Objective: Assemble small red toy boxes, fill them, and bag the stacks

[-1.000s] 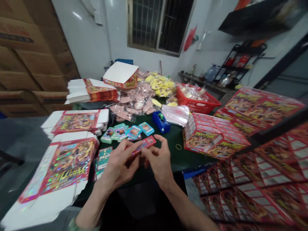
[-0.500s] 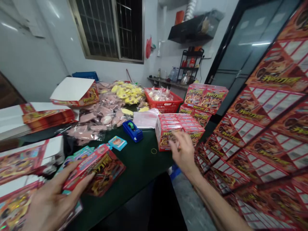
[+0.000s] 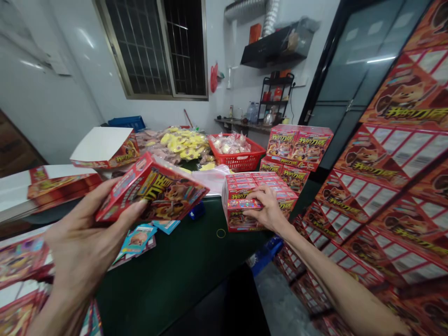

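My left hand point(image 3: 84, 238) is raised above the table, holding a red printed card box point(image 3: 164, 193) tilted between thumb and fingers. My right hand point(image 3: 268, 210) lies on the front of a stack of red printed boxes point(image 3: 252, 179), fingers across its upper boxes. Whether it grips one, I cannot tell. Small blue-and-teal picture cards point(image 3: 136, 243) lie on the dark green table point(image 3: 168, 280) below the held box. A blue tape dispenser point(image 3: 197, 211) is mostly hidden behind that box.
A red plastic basket point(image 3: 238, 154) of bagged items and yellow packets point(image 3: 178, 143) stand at the table's far side. Flat printed box blanks point(image 3: 52, 184) lie at left. Large stacks of red boxes point(image 3: 385, 186) fill the right side.
The view has turned slightly. My left hand has raised the red box from low left and tilted it. My right hand has moved from beside the stack onto its front.
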Tool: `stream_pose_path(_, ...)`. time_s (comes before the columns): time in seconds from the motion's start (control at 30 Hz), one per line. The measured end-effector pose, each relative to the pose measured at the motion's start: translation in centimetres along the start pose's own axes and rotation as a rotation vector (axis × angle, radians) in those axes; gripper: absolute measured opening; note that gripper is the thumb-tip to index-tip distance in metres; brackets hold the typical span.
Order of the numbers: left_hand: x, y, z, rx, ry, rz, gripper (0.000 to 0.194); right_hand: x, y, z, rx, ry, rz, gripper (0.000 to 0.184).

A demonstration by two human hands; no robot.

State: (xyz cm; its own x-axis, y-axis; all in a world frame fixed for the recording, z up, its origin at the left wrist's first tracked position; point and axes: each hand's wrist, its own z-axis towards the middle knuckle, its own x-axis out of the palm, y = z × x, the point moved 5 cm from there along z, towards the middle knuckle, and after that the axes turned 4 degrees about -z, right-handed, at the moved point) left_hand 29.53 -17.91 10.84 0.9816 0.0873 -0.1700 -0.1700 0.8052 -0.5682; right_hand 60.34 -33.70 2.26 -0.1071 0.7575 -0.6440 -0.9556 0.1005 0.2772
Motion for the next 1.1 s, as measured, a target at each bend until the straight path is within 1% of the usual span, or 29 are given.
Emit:
stream_pose_path(0.07, 2.3, -1.7, 1.1, 0.057, 0.017, 0.009, 0.050, -0.3, -0.5, 0.4, 0.026, 0.055, 0.093, 0.028)
stream_pose_path(0.1, 3.7, -2.4, 1.5, 0.099, 0.041, -0.026, 0.049, -0.4, -0.8, 0.5, 0.032, 0.083, 0.120, 0.028)
stream_pose_path(0.17, 6.8, -3.5, 1.8, 0.160, 0.119, -0.169, 0.049, -0.6, -1.3, 0.4, 0.031, 0.111, 0.127, 0.026)
stream_pose_path(0.23, 10.0, -4.0, 1.5, 0.158, 0.225, -0.308, 0.053, -0.7, -1.6, 0.1, -0.001, 0.087, 0.088, 0.023)
stream_pose_path(0.3, 12.7, -4.3, 1.0, 0.147, 0.325, -0.378, 0.052, -0.9, -1.8, -0.3, -0.059, 0.029, 0.058, 0.023)
stream_pose_path(0.33, 13.6, -4.4, 0.7, 0.149, 0.361, -0.391, 0.049, -0.9, -1.8, -0.6, -0.086, 0.005, 0.052, 0.025)
stream_pose_path(0.4, 14.7, -4.5, 0.5, 0.166, 0.374, -0.393, 0.044, -0.9, -1.8, -0.9, -0.126, -0.020, 0.053, 0.027)
stream_pose_path(0.57, 15.5, -4.6, 1.3, 0.166, 0.328, -0.428, 0.045, -0.9, -1.8, -1.1, -0.176, -0.021, 0.073, 0.026)
stream_pose_path(0.73, 16.9, -4.9, 1.4, 0.165, 0.376, -0.456, 0.044, -1.2, -2.0, -1.2, -0.168, -0.017, 0.054, 0.026)
stream_pose_path(0.8, 17.5, -4.7, 1.3, 0.158, 0.379, -0.461, 0.044, -1.3, -2.1, -1.2, -0.164, -0.015, 0.044, 0.026)
stream_pose_path(0.87, 17.6, -4.6, 1.4, 0.164, 0.361, -0.469, 0.044, -1.3, -1.9, -1.2, -0.165, -0.006, 0.030, 0.025)
stream_pose_path(0.93, 16.9, -4.5, 1.8, 0.169, 0.284, -0.457, 0.043, -1.1, -1.7, -1.0, -0.142, -0.002, 0.007, 0.026)
stream_pose_path(0.97, 16.1, -4.5, 2.1, 0.172, 0.223, -0.452, 0.042, -1.0, -1.6, -0.8, -0.109, -0.009, -0.015, 0.028)
stream_pose_path(1.03, 14.2, -4.5, 2.5, 0.173, 0.108, -0.435, 0.042, -0.7, -1.3, -0.4, -0.021, -0.022, -0.091, 0.033)
stream_pose_path(1.07, 13.2, -4.5, 2.5, 0.175, 0.080, -0.427, 0.044, -0.4, -1.1, -0.2, 0.020, -0.018, -0.141, 0.032)
stream_pose_path(1.1, 12.3, -4.6, 2.3, 0.179, 0.079, -0.419, 0.046, -0.2, -0.9, 0.0, 0.052, -0.009, -0.192, 0.029)
